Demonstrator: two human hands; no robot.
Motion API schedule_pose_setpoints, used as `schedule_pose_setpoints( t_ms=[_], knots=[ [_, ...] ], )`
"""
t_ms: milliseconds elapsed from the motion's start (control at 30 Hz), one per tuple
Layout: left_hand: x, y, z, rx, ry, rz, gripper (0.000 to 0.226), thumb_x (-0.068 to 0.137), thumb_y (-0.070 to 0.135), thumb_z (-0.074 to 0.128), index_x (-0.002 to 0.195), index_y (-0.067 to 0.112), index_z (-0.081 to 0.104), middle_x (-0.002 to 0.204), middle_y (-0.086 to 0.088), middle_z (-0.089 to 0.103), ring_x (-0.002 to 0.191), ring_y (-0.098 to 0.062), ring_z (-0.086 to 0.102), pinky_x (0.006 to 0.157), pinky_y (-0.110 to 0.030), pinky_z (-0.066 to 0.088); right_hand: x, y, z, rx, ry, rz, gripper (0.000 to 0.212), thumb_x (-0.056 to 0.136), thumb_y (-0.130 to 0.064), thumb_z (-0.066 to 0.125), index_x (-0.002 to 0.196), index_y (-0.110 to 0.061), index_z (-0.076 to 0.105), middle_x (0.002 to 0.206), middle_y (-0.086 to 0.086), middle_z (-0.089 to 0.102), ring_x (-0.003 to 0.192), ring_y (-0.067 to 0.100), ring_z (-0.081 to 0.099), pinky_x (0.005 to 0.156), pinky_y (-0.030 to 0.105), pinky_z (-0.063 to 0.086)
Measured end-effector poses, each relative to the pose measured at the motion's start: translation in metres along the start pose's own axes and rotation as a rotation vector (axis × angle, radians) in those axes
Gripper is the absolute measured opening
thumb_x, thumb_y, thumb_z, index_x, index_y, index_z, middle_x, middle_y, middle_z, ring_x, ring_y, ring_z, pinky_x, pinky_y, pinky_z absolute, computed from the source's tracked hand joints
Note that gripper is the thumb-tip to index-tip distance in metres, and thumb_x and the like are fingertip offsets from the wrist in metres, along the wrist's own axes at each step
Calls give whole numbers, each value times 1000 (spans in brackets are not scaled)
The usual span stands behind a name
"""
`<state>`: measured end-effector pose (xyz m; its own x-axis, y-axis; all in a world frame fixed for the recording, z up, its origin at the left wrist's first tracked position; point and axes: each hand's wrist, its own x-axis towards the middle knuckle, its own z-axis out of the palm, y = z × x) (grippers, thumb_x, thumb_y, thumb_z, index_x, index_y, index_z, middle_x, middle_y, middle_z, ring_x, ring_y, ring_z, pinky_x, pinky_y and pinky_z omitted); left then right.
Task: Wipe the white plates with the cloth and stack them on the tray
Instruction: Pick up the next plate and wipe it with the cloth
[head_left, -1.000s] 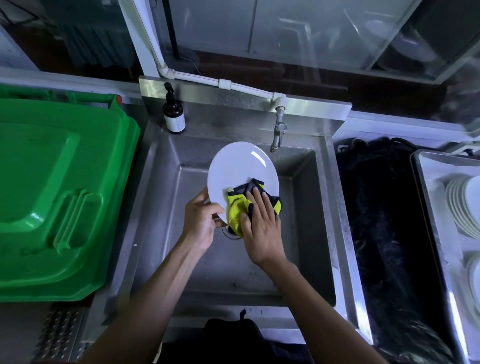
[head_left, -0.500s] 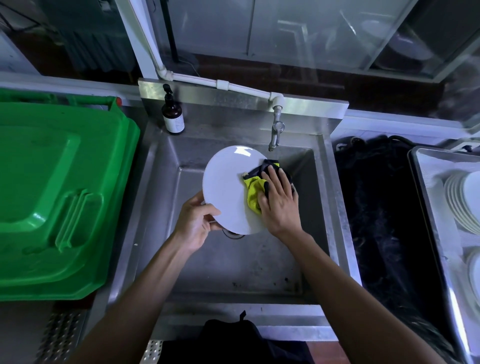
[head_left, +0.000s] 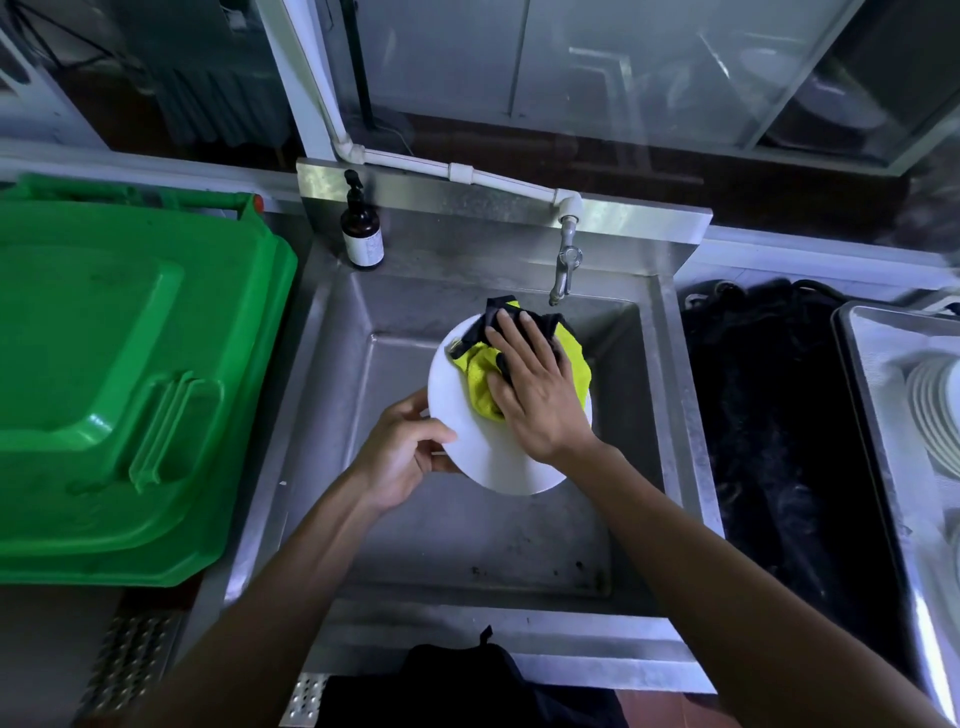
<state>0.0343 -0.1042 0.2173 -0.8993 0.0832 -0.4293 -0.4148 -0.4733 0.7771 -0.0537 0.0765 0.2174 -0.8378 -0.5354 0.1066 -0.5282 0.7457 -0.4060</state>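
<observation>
Large green plastic bin lid (head_left: 119, 384) far left, idle. Over the stainless steel sink (head_left: 332, 415), left hand (head_left: 402, 452) pinches the near-left rim of the round white plate (head_left: 498, 462), held tilted above the basin. Right hand (head_left: 535, 387), fingers flat, presses the yellow-and-black cloth (head_left: 480, 382) onto the plate's far half. Plate looks clean, matte. Metal tray (head_left: 878, 415) with stacked white plates (head_left: 935, 410) lies well right, nearer the right hand.

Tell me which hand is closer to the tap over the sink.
The right hand. It presses the cloth on the plate's far part, just below the tap. The left hand grips the plate's near-left rim, farther from it.
</observation>
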Motion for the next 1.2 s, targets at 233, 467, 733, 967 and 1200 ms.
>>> schedule_pose_setpoints(
  t_ms=[233,467,733,967,1200],
  knots=[
    [3,6,-6,5,-84,-19,49,73,-4,63,121,4,63,109,-23,64,94,-39,65,73,-48,59,-14,-20,9,42,29,-185,55,105,-30,39,158,-17,32,167,-3,19,156,19,9,123,51,14],
    [4,6,-14,32,-170,-76,30,78,-3,64,106,4,72,98,-19,71,91,-33,69,75,-45,59,-11,-26,3,-43,52,-282,57,103,-34,36,156,-14,34,166,0,24,156,22,15,121,55,21],
    [7,0,2,40,8,-20,46,66,1,61,107,15,75,101,-17,71,88,-34,69,66,-44,58,14,-8,8,7,80,-25,57,103,-37,32,157,-18,34,166,-5,24,156,15,11,122,50,17],
    [10,-7,15,5,138,17,52,62,0,59,108,16,76,99,-16,72,83,-33,69,62,-45,58,6,3,15,115,82,254,66,98,-47,17,158,-23,29,168,-10,14,155,7,1,126,42,3],
    [17,-9,22,-29,208,43,54,58,-3,59,105,17,78,97,-15,71,77,-33,68,61,-47,58,-15,-9,26,214,57,410,56,103,-37,31,158,-25,29,168,-12,14,155,6,1,125,43,6]
  ],
)
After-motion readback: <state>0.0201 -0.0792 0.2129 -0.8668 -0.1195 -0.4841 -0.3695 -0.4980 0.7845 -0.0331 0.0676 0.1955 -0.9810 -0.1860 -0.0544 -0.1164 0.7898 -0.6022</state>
